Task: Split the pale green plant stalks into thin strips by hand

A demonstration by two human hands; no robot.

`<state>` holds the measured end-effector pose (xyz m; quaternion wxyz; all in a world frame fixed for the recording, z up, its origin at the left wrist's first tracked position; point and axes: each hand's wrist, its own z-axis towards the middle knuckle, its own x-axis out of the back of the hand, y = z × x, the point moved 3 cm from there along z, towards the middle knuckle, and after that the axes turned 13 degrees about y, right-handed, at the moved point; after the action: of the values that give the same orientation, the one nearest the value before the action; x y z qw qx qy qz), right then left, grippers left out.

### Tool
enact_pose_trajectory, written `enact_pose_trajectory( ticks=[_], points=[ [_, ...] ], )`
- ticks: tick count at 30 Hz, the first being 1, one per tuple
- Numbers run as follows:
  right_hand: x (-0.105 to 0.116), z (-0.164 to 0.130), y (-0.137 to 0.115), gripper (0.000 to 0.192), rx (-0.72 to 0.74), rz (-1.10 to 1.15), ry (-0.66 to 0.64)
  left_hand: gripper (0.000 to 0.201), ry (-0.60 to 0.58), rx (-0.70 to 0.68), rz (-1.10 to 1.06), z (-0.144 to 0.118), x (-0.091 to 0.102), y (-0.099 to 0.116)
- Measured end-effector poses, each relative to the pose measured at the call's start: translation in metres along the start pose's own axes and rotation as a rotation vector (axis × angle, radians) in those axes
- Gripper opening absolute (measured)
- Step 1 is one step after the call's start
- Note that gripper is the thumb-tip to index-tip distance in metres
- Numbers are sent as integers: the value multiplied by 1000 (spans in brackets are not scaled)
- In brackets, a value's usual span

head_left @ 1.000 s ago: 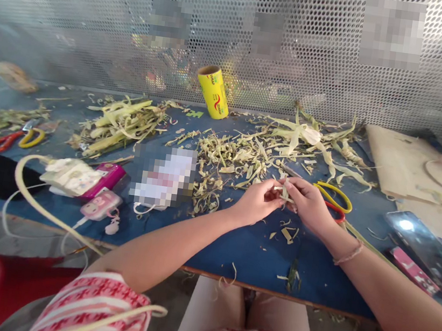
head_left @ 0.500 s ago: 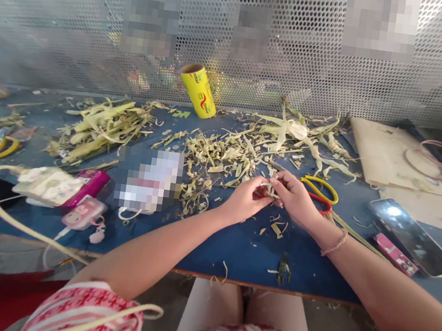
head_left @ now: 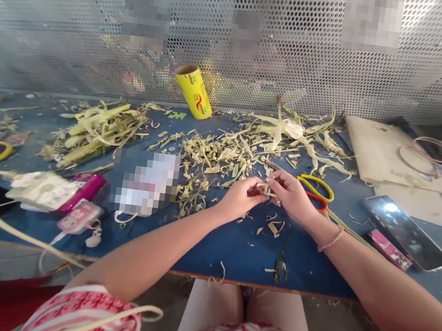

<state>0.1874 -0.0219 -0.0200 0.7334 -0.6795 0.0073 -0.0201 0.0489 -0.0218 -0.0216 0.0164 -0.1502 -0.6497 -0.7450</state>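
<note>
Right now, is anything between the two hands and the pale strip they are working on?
Nothing visible. The left hand and right hand both pinch the strip directly, fingertips on it. The scissors lie behind the right hand and loose scraps lie on the blue table below, clear of the grip.

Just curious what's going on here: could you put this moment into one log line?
left hand: pinching leaf strip | right hand: pinching same strip | scissors: on blue table, behind right hand | phone: at right
</note>
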Motion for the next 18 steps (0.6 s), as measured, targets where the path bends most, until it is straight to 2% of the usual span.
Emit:
enact_pose_trajectory(
  ticks=[6, 11, 18],
  points=[
    [0, 0, 0, 25, -41, 28, 3, 17, -93, 102, -94, 1, 1, 2],
    [2, 1, -2, 31, -61, 30, 42, 26, -150, 104, -128, 0, -2, 1],
    [6, 2, -2, 35, 11, -16, 118, 36, -149, 69, -121, -2, -3, -2]
  ],
)
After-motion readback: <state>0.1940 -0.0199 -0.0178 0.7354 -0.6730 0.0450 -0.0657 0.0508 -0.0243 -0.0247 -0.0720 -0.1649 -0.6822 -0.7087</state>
